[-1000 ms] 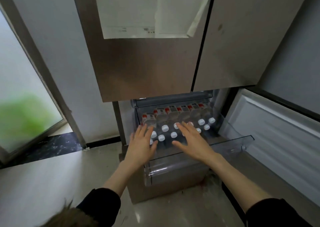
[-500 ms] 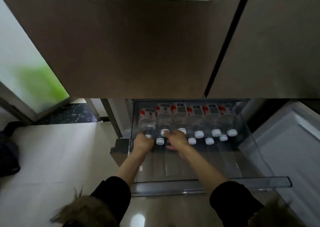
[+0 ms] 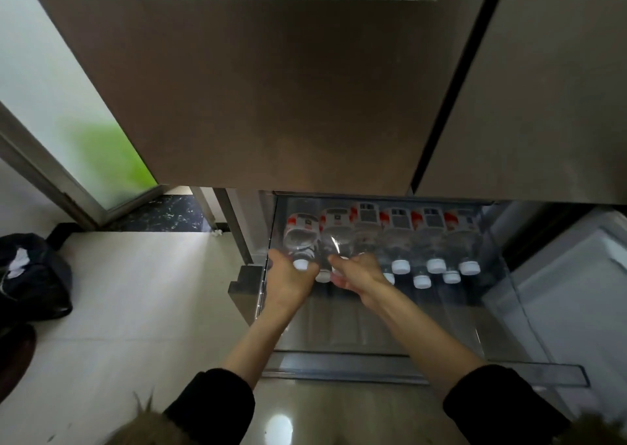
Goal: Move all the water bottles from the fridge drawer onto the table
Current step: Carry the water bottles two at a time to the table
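Home kitchen, brushed-metal multi-door fridge [image 3: 271, 88] with clear pull-out drawer [image 3: 424, 366] of water bottles [image 3: 427, 237], glossy pale floor tiles [image 3: 135, 309], frosted glass door [image 3: 51, 88], dark bag [image 3: 30, 275] on floor

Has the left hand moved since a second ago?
Yes. The left hand went from spread over the caps to gripping the leftmost bottle at the drawer left end.

Black long sleeves are worn on both arms, the left sleeve [image 3: 217, 407] and the right sleeve [image 3: 492, 407] each pushed up so that the forearms are left bare from the cuff down. No gloves, rings or watch are seen on the left hand [image 3: 288, 283] or the right hand [image 3: 359, 275]. Tufts of hair [image 3: 146, 431] are seen at the bottom edge.
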Available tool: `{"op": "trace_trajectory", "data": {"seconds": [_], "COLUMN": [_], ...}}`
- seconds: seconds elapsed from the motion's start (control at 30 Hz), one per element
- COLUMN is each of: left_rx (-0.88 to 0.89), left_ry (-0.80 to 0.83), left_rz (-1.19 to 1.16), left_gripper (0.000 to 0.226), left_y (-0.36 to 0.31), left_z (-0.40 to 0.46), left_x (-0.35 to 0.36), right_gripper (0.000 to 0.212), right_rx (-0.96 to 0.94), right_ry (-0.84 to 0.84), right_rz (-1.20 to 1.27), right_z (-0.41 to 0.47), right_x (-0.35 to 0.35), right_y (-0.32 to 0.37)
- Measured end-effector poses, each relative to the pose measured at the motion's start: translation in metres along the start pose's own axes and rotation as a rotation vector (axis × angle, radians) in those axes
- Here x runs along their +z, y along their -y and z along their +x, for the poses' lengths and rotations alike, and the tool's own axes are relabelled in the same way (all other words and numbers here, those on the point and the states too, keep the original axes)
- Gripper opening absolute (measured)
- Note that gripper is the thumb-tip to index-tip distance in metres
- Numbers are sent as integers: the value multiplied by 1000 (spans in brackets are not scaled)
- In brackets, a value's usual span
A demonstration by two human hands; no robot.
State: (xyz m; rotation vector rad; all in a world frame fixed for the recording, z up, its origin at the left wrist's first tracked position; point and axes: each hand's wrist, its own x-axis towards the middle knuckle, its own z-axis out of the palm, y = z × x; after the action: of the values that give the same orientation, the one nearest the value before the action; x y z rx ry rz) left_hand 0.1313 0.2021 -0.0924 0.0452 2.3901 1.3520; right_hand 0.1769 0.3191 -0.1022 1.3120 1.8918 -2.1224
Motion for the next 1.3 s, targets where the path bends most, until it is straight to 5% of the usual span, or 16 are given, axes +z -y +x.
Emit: {"op": "trace_trajectory", "data": {"seconds": [0.13,0.33,0.83,1.3], "left_rx": [326,566,709,481], "left_ry": [-102,-230,144,105], "left_rz": [198,306,613,101], "left_gripper": [30,31,32,48], "left_y": [-18,-41,-28,19], "left_z": [-31,-23,-17,-16], "left_x": [-35,-79,-64,-55], "right_gripper": [23,33,32,41], "right_rx": [-149,-459,-518,-586], "right_ry": [-141,-407,-271,-107], "right_rz": [-202,-530,-799,-577], "right_z": [-35,-80,-79,-66], "right_x": [-13,-31,-19,-32], "right_y": [16,49,38,6]}}
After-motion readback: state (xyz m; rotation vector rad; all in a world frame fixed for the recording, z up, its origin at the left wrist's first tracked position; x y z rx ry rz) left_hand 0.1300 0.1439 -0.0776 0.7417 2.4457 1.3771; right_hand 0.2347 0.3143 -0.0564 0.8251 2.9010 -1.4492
